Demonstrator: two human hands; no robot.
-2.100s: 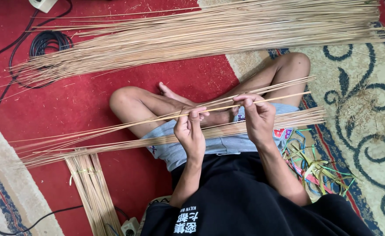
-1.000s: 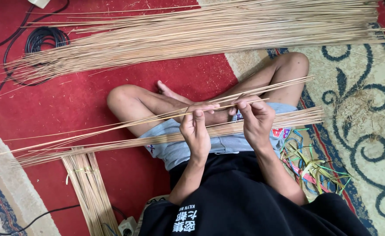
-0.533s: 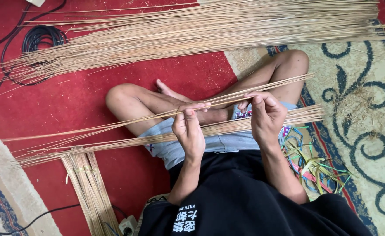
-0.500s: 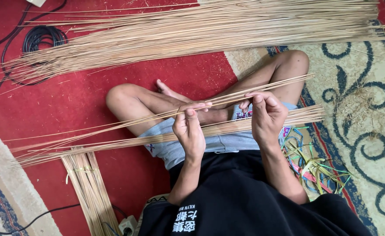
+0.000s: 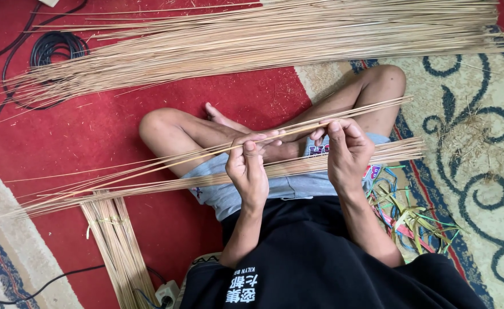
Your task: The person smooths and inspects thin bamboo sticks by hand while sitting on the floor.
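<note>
Straw-pale reed strips (image 5: pixel 320 121) were pinched in both hands over the crossed legs. Compared with a second earlier, the left hand (image 5: pixel 249 171) had closed its fingertips tighter on the few strips and sat slightly lower, while the right hand (image 5: pixel 346 151) kept its clasp on the same strips near their ends. A thicker bundle (image 5: pixel 395 151) lay across the lap beneath, another pile (image 5: pixel 263 40) on the red carpet (image 5: pixel 92 137) beyond; little had advanced
</note>
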